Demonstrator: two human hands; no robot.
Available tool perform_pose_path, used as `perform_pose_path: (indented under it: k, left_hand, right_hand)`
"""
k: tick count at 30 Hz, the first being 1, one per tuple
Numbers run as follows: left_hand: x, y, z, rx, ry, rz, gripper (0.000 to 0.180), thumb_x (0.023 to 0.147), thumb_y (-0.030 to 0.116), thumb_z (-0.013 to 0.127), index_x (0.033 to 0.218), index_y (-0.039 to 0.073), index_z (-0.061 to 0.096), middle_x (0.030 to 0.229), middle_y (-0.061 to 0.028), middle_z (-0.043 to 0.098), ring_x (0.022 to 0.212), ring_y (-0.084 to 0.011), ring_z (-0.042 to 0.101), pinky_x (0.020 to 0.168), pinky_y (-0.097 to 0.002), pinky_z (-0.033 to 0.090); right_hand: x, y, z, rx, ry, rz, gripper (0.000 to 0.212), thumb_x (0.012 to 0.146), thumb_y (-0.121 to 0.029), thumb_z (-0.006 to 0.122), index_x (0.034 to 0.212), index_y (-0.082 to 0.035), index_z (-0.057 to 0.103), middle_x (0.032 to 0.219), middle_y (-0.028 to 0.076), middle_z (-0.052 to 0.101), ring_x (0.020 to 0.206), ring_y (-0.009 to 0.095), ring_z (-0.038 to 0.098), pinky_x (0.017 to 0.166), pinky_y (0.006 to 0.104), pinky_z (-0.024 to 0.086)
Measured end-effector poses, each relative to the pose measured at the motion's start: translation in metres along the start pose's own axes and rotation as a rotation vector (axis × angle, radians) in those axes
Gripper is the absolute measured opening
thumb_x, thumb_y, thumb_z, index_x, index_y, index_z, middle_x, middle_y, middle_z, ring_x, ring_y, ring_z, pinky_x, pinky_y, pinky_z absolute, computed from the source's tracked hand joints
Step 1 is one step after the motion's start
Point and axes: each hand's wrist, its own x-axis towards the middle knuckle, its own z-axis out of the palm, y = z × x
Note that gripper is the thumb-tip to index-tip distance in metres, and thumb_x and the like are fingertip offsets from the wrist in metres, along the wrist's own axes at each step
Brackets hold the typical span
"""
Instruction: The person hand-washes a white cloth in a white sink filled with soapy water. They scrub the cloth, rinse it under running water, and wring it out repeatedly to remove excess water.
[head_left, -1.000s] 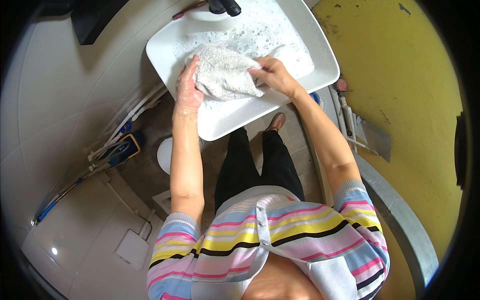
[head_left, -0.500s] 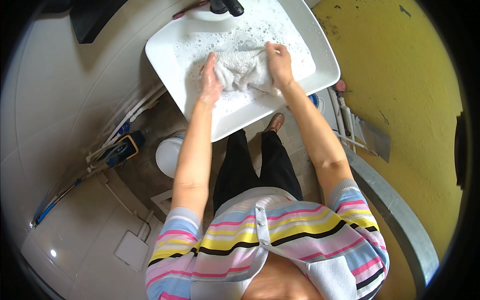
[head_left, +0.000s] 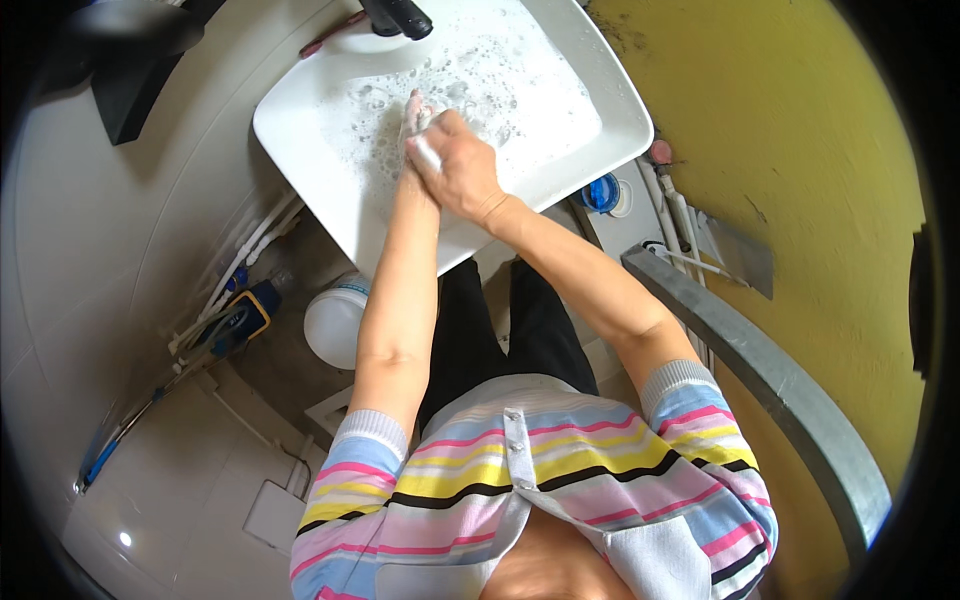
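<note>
Above the soapy water of the white sink (head_left: pixel 345 235), my two hands are pressed together. A white cloth (head_left: pixel 428 155), wet and bunched small, is squeezed between them; only a bit of it shows. My right hand (head_left: pixel 465 170) is closed over the cloth with its knuckles up. Mostly behind it, my left hand (head_left: pixel 412 125) grips the cloth from the left, a fingertip or two pointing toward the tap. The black tap (head_left: pixel 398 17) stands at the sink's far edge, beyond both hands.
A dark red, slim object (head_left: pixel 330 35) lies on the sink's back rim. Below stand a white bucket (head_left: pixel 335 325) and a blue-topped container (head_left: pixel 600 193). Pipes (head_left: pixel 245 250) run along the tiled wall. A grey metal bar (head_left: pixel 770 380) curves along my right side.
The cloth was spread between my hands, held at both ends. My right hand has moved left to meet my left hand, and the cloth is now bunched up.
</note>
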Motion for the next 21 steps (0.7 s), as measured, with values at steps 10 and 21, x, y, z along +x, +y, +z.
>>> perform_pose_path:
  k: [10,21]
  left_hand:
    - [0.009,-0.01,-0.043,0.046,-0.258,0.054,0.039,0.102,0.046,0.033,0.09,0.011,0.046,0.086,-0.0017,0.047,0.082,-0.0146,0.047,0.081,-0.0313,0.044]
    - [-0.024,0.052,-0.005,0.128,0.242,0.143,0.046,0.101,0.036,0.04,0.119,-0.005,0.05,0.109,-0.0141,0.063,0.099,-0.0249,0.064,0.089,-0.0351,0.052]
  right_hand:
    - [0.011,-0.011,-0.005,0.005,-0.087,0.028,0.022,0.082,-0.006,0.044,0.096,0.001,0.06,0.087,0.022,0.063,0.076,0.039,0.063,0.071,0.0464,0.054]
    - [0.083,0.111,-0.068,-0.1,-0.029,0.658,0.055,0.098,-0.041,0.042,0.089,0.009,0.066,0.084,0.024,0.064,0.08,0.033,0.064,0.081,0.0433,0.05]
